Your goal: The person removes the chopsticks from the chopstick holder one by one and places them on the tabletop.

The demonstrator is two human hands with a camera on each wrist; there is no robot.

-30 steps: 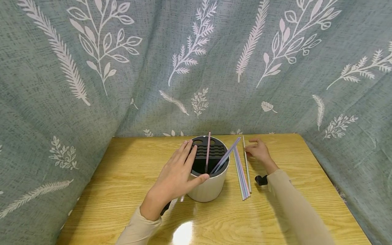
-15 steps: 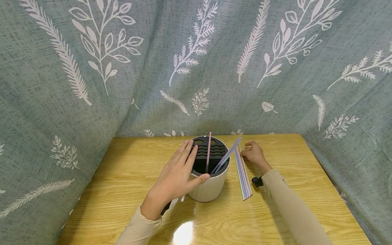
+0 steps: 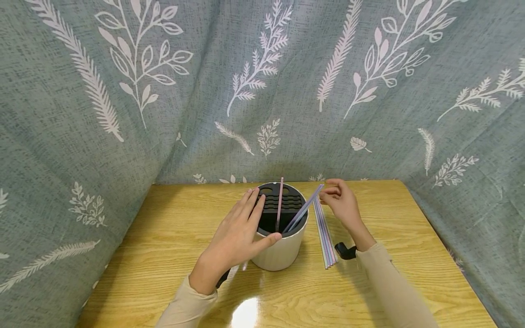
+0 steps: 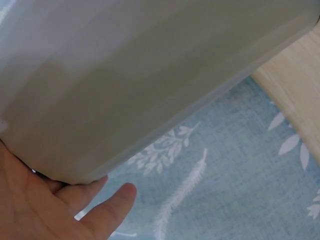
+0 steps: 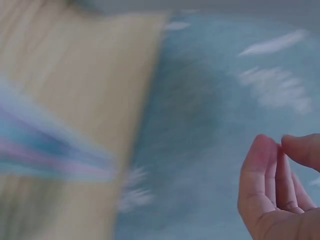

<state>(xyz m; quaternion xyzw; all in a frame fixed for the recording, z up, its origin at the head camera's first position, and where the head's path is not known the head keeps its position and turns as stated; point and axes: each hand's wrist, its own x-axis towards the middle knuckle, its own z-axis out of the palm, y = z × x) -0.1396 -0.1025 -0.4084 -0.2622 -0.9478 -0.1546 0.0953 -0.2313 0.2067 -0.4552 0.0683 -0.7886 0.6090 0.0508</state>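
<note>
The left hand (image 3: 238,237) lay open against the white pot (image 3: 280,253), while the right hand (image 3: 343,203), fingers pinched on nothing visible, hovered above the straws (image 3: 325,237) beside it.

White holder (image 3: 280,254), pastel straws (image 3: 325,237), grey-green white-leafed curtain (image 3: 262,86).

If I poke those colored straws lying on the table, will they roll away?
Probably yes: the straws look thin and round, lying loose on the smooth table. They seem very light, so a small push likely scatters them. They may bend if squeezed.
</note>
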